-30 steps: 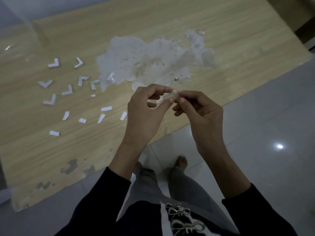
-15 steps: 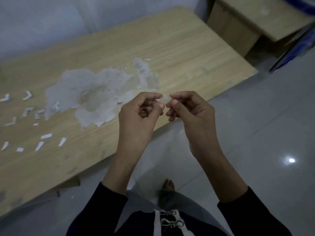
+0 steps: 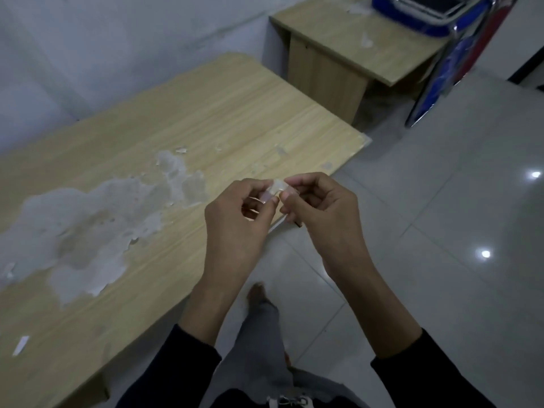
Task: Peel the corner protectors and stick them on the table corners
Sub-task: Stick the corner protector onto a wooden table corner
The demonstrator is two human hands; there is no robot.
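Two hands meet over the near edge of the table. Between them I see the corner protector, a small clear piece held in the air just above that edge. The left hand pinches one side of it with thumb and forefinger, its other fingers curled in. The right hand pinches the other side the same way. The piece is too small and pale for me to tell whether any backing is peeled.

The table is a long, pale wood-grain top running from lower left up toward the grey wall. A wide worn patch, flaked to grey-white, spreads over its left half, with smaller chips scattered to the right. One white paper strip lies near the left border of my view.

The table's near right corner sits well apart from the hands, up and to the right. Past it a smaller desk stands by the wall, with a narrow gap between the two. A blue item with chrome tubing is at the desk's right end.

Glossy grey floor tiles stretch wide to the right of the hands, showing two bright light spots. A bare foot stands on them near the table's edge.
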